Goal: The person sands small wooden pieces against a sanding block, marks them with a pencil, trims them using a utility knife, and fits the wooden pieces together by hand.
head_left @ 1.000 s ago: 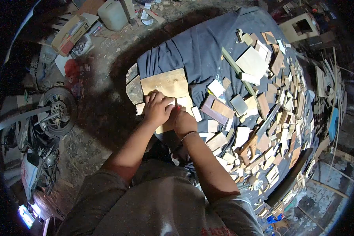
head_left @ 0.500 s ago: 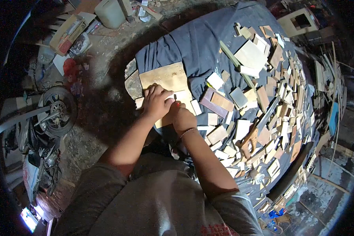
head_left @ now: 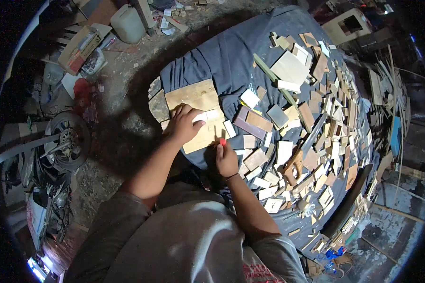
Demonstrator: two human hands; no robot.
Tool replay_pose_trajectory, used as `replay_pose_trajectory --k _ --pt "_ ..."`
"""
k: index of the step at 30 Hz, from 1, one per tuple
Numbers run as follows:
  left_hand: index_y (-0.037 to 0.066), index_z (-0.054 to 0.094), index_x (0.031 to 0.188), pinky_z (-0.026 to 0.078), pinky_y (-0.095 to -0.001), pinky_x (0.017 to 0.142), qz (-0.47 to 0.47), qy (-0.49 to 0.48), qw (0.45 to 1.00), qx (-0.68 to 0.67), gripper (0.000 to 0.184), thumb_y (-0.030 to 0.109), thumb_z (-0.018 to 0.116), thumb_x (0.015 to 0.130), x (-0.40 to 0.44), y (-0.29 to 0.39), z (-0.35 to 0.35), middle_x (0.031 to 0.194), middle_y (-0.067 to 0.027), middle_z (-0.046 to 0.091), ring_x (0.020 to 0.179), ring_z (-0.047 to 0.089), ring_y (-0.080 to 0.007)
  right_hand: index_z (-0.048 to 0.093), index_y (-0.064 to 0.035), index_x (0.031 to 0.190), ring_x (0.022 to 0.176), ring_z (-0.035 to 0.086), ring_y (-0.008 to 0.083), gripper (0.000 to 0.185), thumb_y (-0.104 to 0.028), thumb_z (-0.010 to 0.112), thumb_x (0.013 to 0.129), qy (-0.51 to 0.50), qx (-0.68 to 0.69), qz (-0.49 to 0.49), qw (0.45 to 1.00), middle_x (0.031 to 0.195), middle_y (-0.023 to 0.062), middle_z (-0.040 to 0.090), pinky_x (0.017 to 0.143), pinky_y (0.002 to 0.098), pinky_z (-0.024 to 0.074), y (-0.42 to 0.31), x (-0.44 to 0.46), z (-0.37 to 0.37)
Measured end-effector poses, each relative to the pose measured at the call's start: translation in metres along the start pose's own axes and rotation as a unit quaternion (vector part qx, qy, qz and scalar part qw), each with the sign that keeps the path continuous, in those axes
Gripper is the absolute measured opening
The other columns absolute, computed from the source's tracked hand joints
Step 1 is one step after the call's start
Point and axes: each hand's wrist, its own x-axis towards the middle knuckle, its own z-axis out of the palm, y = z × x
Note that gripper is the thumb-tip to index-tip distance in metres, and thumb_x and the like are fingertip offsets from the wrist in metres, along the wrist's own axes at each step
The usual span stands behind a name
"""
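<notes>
Wood scraps (head_left: 311, 159) littered dark cloth (head_left: 231, 52) | grimy floor (head_left: 113, 80) lay beside wheel (head_left: 68, 140) | left hand (head_left: 182, 125) rested on block (head_left: 212, 113), grip unclear | right hand's (head_left: 227, 161) fingers wrapped red-handled tool (head_left: 222, 141)

A jerrycan (head_left: 128, 26) is standing on the floor (head_left: 113, 73) at the upper left, with a cardboard box (head_left: 78, 49) lying near it and something red (head_left: 81, 88) resting below the box. Farther down, a motorbike wheel (head_left: 70, 141) is showing. A saw (head_left: 294, 166) is lying among wood scraps (head_left: 256, 159). A panel (head_left: 334, 31) with a square hole is sitting at the upper right, and a blue strip (head_left: 395, 134) is showing farther below.
</notes>
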Motion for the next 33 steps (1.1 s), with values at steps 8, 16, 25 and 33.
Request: replay_pose_trajectory --k 8,16,25,33 --pt "0.009 0.062 0.101 0.04 -0.042 0.092 0.026 -0.033 0.999 -0.031 0.032 0.025 0.073 0.075 0.002 0.001 -0.004 0.103 -0.0111 0.057 0.106 0.051 -0.0327 0.056 -0.0023 0.098 0.056 0.053 0.0096 0.021 -0.022 0.05 0.098 0.029 0.268 0.096 0.958 0.061 0.0016 0.055 0.057 0.0265 0.0471 0.035 -0.014 -0.009" --pt "0.01 0.065 0.102 0.048 -0.0385 0.078 0.182 -0.12 0.972 -0.087 0.03 0.023 0.072 0.076 0.015 0.109 -0.101 0.097 -0.0053 0.062 0.091 0.06 -0.0266 0.06 0.0028 0.108 0.092 0.058 0.0215 0.034 -0.028 0.058 0.094 -0.029 0.47 0.074 0.879 0.098 0.0123 0.063 0.086 0.0349 0.0429 -0.043 -0.027 -0.101" --pt "0.004 0.065 0.103 0.048 -0.0372 0.075 0.32 -0.141 0.932 -0.1 0.035 0.019 0.074 0.073 0.038 0.156 -0.131 0.096 -0.0082 0.062 0.086 0.06 -0.027 0.063 0.0013 0.094 0.072 0.057 0.0086 0.025 -0.022 0.055 0.097 -0.063 0.45 0.01 0.891 0.08 0.0025 0.064 0.069 0.0224 0.0449 -0.088 -0.043 -0.148" --pt "0.005 0.066 0.102 0.048 -0.0366 0.074 0.333 -0.157 0.919 -0.138 0.035 0.016 0.075 0.07 0.047 0.165 -0.126 0.095 -0.0075 0.062 0.084 0.06 -0.0262 0.061 -0.0008 0.094 0.073 0.059 0.0089 0.023 -0.023 0.056 0.097 -0.08 0.529 0.048 0.844 0.08 0.0036 0.064 0.066 0.0217 0.0464 -0.081 -0.05 -0.156"
